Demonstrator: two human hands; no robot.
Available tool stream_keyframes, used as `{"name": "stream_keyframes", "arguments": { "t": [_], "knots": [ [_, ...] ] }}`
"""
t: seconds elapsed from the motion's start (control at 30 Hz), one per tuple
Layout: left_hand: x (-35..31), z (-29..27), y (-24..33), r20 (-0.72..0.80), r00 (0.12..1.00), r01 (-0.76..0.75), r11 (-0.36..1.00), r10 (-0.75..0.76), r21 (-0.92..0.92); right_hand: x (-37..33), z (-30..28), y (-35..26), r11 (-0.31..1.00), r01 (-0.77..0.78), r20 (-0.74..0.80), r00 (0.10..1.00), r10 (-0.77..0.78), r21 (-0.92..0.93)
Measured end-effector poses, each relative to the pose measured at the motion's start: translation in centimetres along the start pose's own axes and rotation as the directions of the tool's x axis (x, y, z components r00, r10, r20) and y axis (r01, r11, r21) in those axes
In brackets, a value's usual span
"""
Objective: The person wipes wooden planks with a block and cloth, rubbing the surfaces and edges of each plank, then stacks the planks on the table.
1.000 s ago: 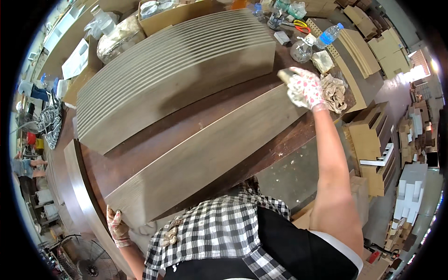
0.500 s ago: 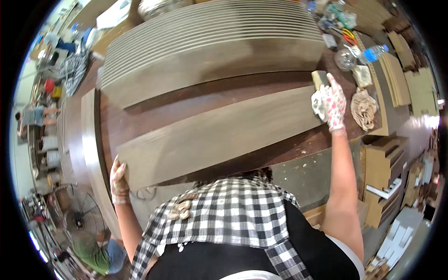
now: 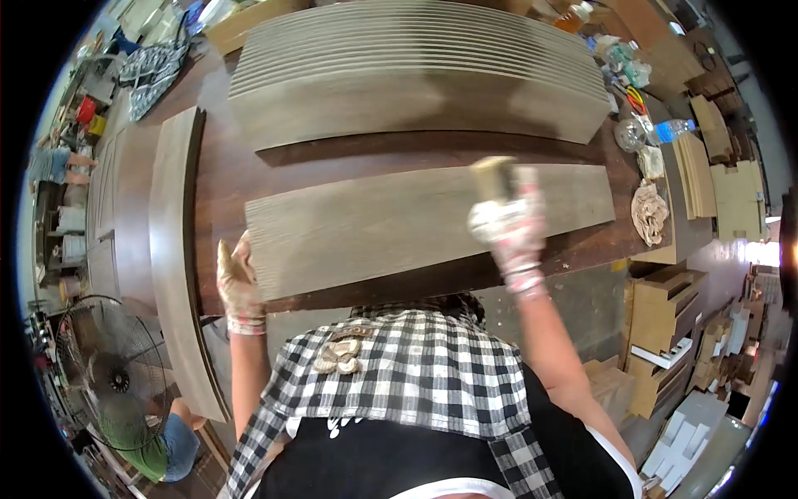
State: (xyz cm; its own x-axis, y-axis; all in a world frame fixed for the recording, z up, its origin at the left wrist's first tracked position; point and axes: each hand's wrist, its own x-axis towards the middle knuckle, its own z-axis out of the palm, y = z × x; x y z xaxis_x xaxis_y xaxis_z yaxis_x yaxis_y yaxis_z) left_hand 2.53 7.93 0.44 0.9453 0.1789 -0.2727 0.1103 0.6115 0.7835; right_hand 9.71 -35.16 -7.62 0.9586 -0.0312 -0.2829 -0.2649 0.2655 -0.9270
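A long grey-brown wooden board (image 3: 366, 220) lies flat across the table in front of me. My left hand (image 3: 238, 279), in a stained patterned glove, holds the board's left end, its fingertips partly hidden at the edge. Over the right half of the board is my right hand (image 3: 517, 237), in a white and pink glove and smeared by motion. It is closed round a tan sanding block (image 3: 495, 177); something white and cloth-like, blurred, is bunched beside the fingers.
Behind the board a stack of similar boards (image 3: 416, 100) stands on the dark table (image 3: 220, 179). Another long board (image 3: 170, 241) lies along the left. At right are a crumpled rag (image 3: 649, 214) and plastic bottle (image 3: 672, 130). A fan (image 3: 116, 378) and seated person (image 3: 170, 445) are lower left.
My right hand has moved left along the board with the block, from its right end. My left hand stays at the left end. The whole view has shifted and turned slightly.
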Motion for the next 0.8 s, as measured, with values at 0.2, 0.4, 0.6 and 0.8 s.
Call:
{"name": "stream_keyframes", "arguments": {
  "t": [0.2,0.4,0.6,0.8],
  "knots": [
    [-0.6,4.5,-2.6,-0.117,0.971,0.158,0.925,-0.21,-0.344,-2.1,6.0,-7.6,0.152,0.337,0.102,0.631,-0.769,-0.929],
    [-1.4,6.3,-3.0,0.299,0.943,0.28,0.837,-0.148,-0.47,-5.8,22.2,-7.3,0.111,0.931,0.74,0.345,-0.578,-0.347],
    [-0.7,5.2,-5.3,0.346,0.92,0.38,0.637,-0.185,-0.67,-5.3,23.1,-12.3,0.127,0.964,0.94,0.257,-0.224,-0.233],
    [-0.7,4.4,-6.2,0.438,0.896,0.356,0.711,-0.075,-0.607,-2.5,25.8,-12.6,-0.163,0.966,0.975,0.178,-0.134,-0.199]
  ]
}}
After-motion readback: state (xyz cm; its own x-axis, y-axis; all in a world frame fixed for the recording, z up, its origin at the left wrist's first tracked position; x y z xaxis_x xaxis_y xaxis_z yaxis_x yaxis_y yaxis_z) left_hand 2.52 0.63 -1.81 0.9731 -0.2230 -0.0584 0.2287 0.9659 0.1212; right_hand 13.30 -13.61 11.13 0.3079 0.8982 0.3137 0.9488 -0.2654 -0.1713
